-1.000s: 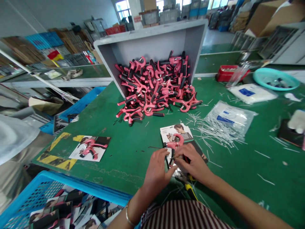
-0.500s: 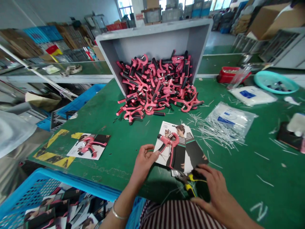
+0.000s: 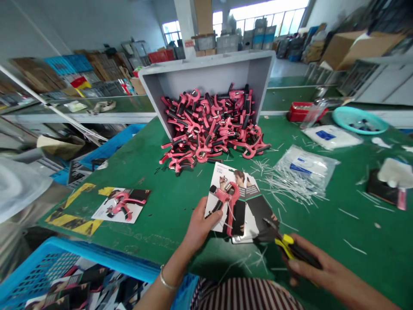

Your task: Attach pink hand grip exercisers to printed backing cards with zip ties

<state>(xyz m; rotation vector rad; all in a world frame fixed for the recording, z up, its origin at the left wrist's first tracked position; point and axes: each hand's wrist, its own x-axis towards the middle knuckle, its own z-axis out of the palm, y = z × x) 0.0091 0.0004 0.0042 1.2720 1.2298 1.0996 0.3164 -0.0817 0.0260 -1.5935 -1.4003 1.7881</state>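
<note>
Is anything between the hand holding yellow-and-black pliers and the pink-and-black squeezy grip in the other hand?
Nothing visible blocks the way: between the right hand and the grip, only black-and-white printed cards lie low on the green table.

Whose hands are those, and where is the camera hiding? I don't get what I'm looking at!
There's no robot here, just a person using two bare hands. The camera sits on the person's head, so you see what's in front, looking down. The left hand holds a picture card with a pink-and-black tool on it. The right hand holds pliers with yellow-and-black handles. On the green table lie another card, thin white strips and a heap of pink tools spilling from a grey bin. A blue basket full of cards is down beside the table.
</note>
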